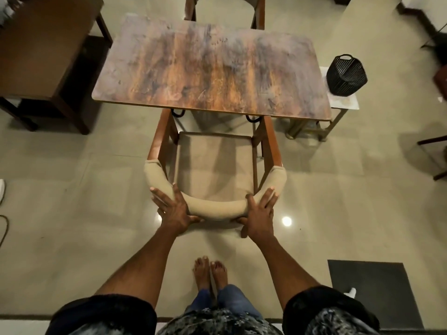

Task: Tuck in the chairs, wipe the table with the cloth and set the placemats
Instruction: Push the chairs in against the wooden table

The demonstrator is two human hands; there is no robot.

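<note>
A wooden chair with a beige seat stands at the near edge of the worn wooden table, its front partly under the top. My left hand grips the left end of its curved padded backrest, fingers laid over the top and thumb along the outer side. My right hand holds the right end the same way. A second chair stands at the table's far side, mostly hidden by it. No cloth or placemat shows on the table.
A black ribbed basket sits on a small white side table at the table's right end. A dark wooden table stands to the left. A dark mat lies on the tiled floor at lower right. My bare feet are behind the chair.
</note>
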